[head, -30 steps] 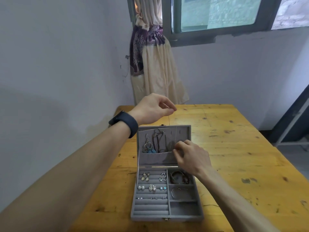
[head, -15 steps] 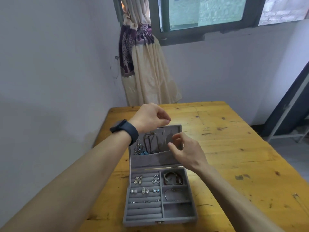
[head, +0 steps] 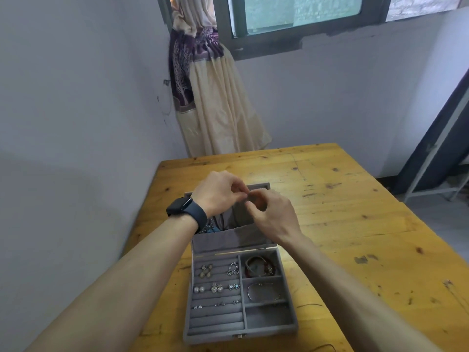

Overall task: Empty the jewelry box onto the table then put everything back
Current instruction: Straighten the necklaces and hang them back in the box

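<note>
Both hands meet above box lid; left hand and right hand pinch something fine, too thin to identify; box open on table, still full; lift slowly, avoid snagging.

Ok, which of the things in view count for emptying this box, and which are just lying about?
For the job:
- jewelry box, open
- earrings on the ring rolls
- bracelets in the right compartments
- necklaces hanging in the lid
- left hand and right hand, pinching together at the lid

Just there:
- table
- curtain
- window
- wristwatch
</note>
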